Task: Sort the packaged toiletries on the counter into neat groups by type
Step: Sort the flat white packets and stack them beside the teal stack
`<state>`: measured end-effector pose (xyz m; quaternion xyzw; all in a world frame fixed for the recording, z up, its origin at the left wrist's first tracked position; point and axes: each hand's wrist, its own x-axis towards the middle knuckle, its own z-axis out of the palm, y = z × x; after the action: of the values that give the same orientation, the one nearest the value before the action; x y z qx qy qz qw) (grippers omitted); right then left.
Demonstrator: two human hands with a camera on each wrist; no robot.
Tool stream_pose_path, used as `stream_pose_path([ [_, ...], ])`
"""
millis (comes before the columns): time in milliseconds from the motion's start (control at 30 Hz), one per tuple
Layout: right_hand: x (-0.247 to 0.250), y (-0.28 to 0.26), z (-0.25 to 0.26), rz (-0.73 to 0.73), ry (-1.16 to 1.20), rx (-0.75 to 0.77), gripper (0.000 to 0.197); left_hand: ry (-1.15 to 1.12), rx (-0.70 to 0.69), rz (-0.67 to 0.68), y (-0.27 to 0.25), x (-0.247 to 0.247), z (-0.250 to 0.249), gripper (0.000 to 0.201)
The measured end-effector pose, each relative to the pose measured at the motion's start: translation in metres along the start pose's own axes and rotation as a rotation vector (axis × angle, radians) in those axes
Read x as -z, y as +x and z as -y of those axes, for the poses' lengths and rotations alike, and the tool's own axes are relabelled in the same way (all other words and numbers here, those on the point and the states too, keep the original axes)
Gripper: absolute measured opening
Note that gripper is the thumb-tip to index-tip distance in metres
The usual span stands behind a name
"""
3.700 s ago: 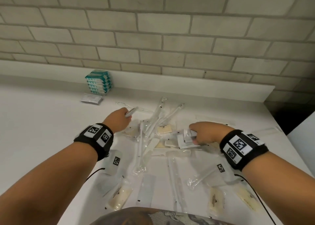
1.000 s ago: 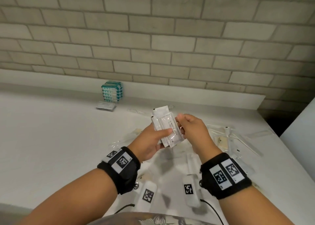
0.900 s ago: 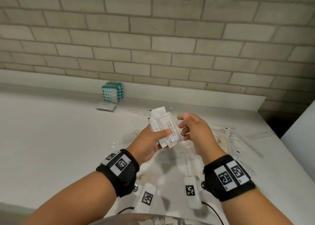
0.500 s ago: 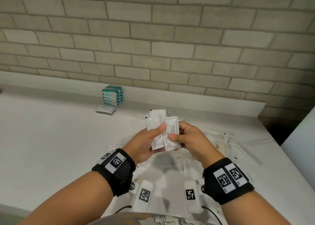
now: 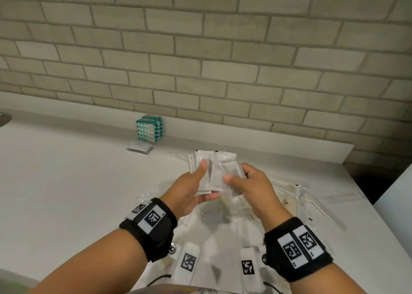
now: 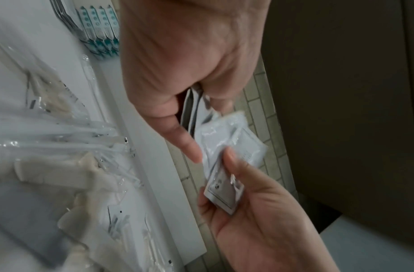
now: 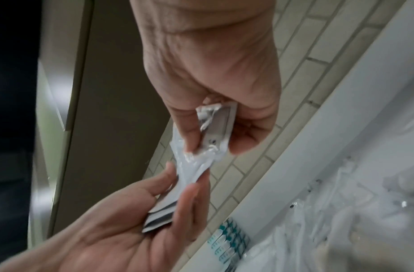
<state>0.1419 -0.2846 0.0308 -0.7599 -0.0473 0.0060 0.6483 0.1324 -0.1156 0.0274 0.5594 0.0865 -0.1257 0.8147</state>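
Head view first: the white tabletop is seen running along a brick wall, and most of its near middle is covered by a loose scatter of clear-wrapped toiletries, long toothbrush-type packs and flat cream-coloured ones, left unsorted so far. Further back against the ledge a stack of teal packets has been squared up, with a small flat pile of white packs laid just in front of it, so two groups look finished already, probably parked there to be kept clear of the mess.

Above the scatter a bunch of white sachets is held up in the air between both hands. The left hand is closed round the lower part of the bunch, thumb pressed on the front face, so the stack is kept flat and fanned. The right hand is pinched on one sachet at the bunch's right side, which seems to be getting lined up with the others, though the wrist views are blurred enough that it can't be said for sure whether it's being added or pulled off. The edges are being evened in hand, likely because thin slippery packets are harder to square once they're set down.
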Motion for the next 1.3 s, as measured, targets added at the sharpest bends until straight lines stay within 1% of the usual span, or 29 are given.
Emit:
stream_pose_path([
  [33, 0.005, 0.004, -0.002, -0.072, -0.132, 0.13, 0.009, -0.034, 0.025, 0.002, 0.002, 0.003, -0.001, 0.054],
  [67, 0.011, 0.008, -0.004, -0.123, -0.309, 0.297, 0.014, -0.064, 0.05, 0.024, 0.003, 0.006, -0.002, 0.055],
  [133, 0.018, 0.012, -0.008, -0.14, -0.715, 0.665, 0.03, -0.08, 0.081, 0.069, 0.003, 0.008, -0.003, 0.043],
  [167, 0.019, 0.012, -0.009, -0.122, -0.856, 0.797, 0.033, -0.075, 0.074, 0.067, 0.003, 0.009, -0.001, 0.039],
  [200, 0.02, 0.011, -0.012, -0.099, -0.928, 0.877, 0.03, -0.067, 0.057, 0.06, 0.005, 0.009, 0.001, 0.036],
  [233, 0.022, 0.01, -0.016, -0.085, -0.953, 0.897, 0.027, -0.061, 0.031, 0.039, 0.007, 0.01, 0.004, 0.035],
  [267, 0.022, 0.009, -0.02, -0.075, -0.94, 0.884, 0.03, -0.069, 0.003, 0.025, 0.007, 0.011, 0.006, 0.034],
  [300, 0.023, 0.007, -0.022, -0.055, -0.904, 0.817, 0.035, -0.08, -0.021, 0.012, 0.008, 0.011, 0.007, 0.032],
  [333, 0.023, 0.005, -0.023, -0.032, -0.85, 0.703, 0.04, -0.092, -0.047, 0.0, 0.008, 0.012, 0.008, 0.03],
  [367, 0.025, 0.002, -0.021, -0.011, -0.78, 0.54, 0.039, -0.092, -0.076, -0.014, 0.009, 0.013, 0.008, 0.029],
  [433, 0.032, -0.002, -0.017, -0.001, -0.559, 0.214, 0.021, -0.056, -0.132, -0.061, 0.012, 0.017, 0.009, 0.03],
  [467, 0.035, -0.004, -0.016, -0.001, -0.407, 0.104, 0.01, -0.022, -0.156, -0.089, 0.013, 0.018, 0.009, 0.031],
  [500, 0.036, -0.005, -0.015, 0.002, -0.242, 0.033, 0.007, 0.011, -0.177, -0.113, 0.014, 0.018, 0.01, 0.03],
  [533, 0.036, -0.005, -0.016, 0.006, -0.096, -0.015, 0.009, 0.036, -0.193, -0.125, 0.014, 0.018, 0.011, 0.029],
  [600, 0.029, -0.005, -0.015, 0.037, 0.08, -0.045, 0.011, 0.085, -0.211, -0.11, 0.013, 0.015, 0.011, 0.03],
  [667, 0.018, -0.006, -0.011, 0.093, 0.12, -0.033, 0.014, 0.183, -0.221, -0.047, 0.01, 0.01, 0.01, 0.033],
  [733, 0.008, -0.005, -0.007, 0.122, 0.152, -0.02, 0.02, 0.3, -0.219, 0.051, 0.009, 0.007, 0.008, 0.035],
  [800, 0.001, -0.004, -0.006, 0.041, 0.181, 0.005, 0.02, 0.292, -0.22, 0.127, 0.009, 0.005, 0.007, 0.039],
  [867, -0.002, -0.003, -0.007, -0.126, 0.252, 0.024, 0.018, 0.27, -0.211, 0.126, 0.009, 0.006, 0.007, 0.044],
  [900, -0.002, -0.002, -0.008, -0.197, 0.308, 0.024, 0.018, 0.281, -0.198, 0.115, 0.009, 0.009, 0.008, 0.042],
  [933, -0.002, -0.001, -0.008, -0.241, 0.36, 0.013, 0.018, 0.289, -0.187, 0.101, 0.008, 0.011, 0.01, 0.035],
  [967, -0.002, 0.0, -0.009, -0.249, 0.385, -0.001, 0.019, 0.301, -0.181, 0.077, 0.007, 0.014, 0.012, 0.026],
  [1033, 0.001, 0.0, -0.011, -0.185, 0.311, -0.033, 0.019, 0.336, -0.173, 0.014, 0.006, 0.021, 0.014, 0.013],
  [1100, 0.009, 0.0, -0.014, -0.097, 0.047, -0.021, 0.022, 0.413, -0.15, -0.038, 0.008, 0.029, 0.011, 0.016],
  [1133, 0.013, -0.001, -0.015, -0.043, -0.106, 0.0, 0.027, 0.491, -0.13, -0.051, 0.01, 0.032, 0.008, 0.019],
  [1200, 0.019, -0.003, -0.014, 0.131, -0.397, 0.047, 0.038, 0.64, -0.088, -0.012, 0.012, 0.036, 0.002, 0.026],
  [1233, 0.017, -0.004, -0.011, 0.241, -0.534, 0.048, 0.038, 0.677, -0.075, 0.027, 0.012, 0.034, 0.0, 0.028],
  [1267, 0.012, -0.006, -0.006, 0.328, -0.645, 0.038, 0.032, 0.683, -0.076, 0.063, 0.011, 0.031, -0.002, 0.028],
  [1300, 0.007, -0.008, -0.004, 0.367, -0.703, 0.023, 0.025, 0.661, -0.083, 0.087, 0.01, 0.028, -0.002, 0.024],
])
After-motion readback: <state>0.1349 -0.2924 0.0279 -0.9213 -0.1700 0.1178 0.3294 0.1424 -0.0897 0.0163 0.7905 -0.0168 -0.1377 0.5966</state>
